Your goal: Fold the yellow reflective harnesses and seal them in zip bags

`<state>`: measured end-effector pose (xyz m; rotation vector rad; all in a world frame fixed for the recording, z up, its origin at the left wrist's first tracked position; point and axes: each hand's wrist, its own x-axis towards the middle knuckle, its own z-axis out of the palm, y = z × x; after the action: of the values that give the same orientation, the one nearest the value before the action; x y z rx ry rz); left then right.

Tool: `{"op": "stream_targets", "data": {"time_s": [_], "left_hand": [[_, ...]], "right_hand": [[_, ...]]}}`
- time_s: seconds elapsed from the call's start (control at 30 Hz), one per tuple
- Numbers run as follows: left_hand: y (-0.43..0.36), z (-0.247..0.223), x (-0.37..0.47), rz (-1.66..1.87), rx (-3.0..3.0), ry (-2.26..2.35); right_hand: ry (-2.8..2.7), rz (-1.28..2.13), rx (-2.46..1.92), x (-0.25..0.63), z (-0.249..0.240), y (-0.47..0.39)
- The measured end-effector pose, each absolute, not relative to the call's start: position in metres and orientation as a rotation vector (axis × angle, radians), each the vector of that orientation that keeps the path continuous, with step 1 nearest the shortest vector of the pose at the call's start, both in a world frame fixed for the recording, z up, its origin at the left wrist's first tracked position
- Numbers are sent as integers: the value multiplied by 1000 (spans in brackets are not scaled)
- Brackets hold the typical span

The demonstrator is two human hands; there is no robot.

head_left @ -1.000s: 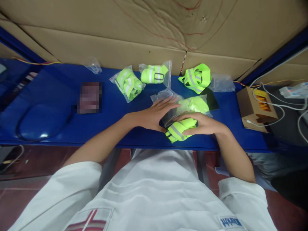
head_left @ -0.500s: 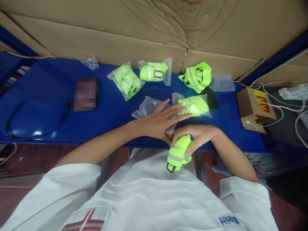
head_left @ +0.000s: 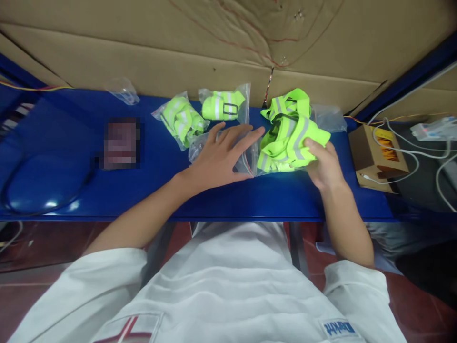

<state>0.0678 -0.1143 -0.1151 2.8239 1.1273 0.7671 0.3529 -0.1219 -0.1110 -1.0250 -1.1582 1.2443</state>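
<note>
My right hand [head_left: 324, 164] grips a loosely bundled neon-yellow reflective strap [head_left: 296, 138] with grey stripes, thumb on top, above the right half of the blue table. The bundle covers most of the bagged strap beneath it. My left hand [head_left: 221, 155] is open with fingers spread, over a clear zip bag [head_left: 251, 159] whose edge shows between thumb and forefinger; whether it touches the bag I cannot tell. Behind that hand lie two bagged reflective straps, one rumpled [head_left: 182, 119] and one neatly rolled with a black buckle [head_left: 223, 105]. Another loose strap [head_left: 298, 100] lies behind the held one.
On the blue table [head_left: 160, 205] a blurred-out reddish object [head_left: 122, 143] lies left. Empty plastic bags sit at the back left [head_left: 124, 91] and back right [head_left: 330, 118]. An open cardboard box [head_left: 374, 157] and white cables [head_left: 410, 155] are on the right; a cardboard wall [head_left: 143, 52] stands behind.
My right hand has moved forward from the table's front edge, and the strap it holds has gone from a compact roll to a looser bundle. My left hand has shifted slightly left.
</note>
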Motion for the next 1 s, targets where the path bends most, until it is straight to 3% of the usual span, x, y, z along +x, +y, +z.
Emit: {"op": "stream_targets", "data": {"time_s": [0.6,0.87,1.0], "left_hand": [[-125,-129,83,767,2711,1270],[-135,-130,90,711,2711,1239],[-135,-131,90,668,2785,1193]], "right_hand": [[-1895,779,-1186,339,-112,-132],[-1868,922,-1240,329,-124,-130],[-1910,748,-1266,321,-125,-138]]}}
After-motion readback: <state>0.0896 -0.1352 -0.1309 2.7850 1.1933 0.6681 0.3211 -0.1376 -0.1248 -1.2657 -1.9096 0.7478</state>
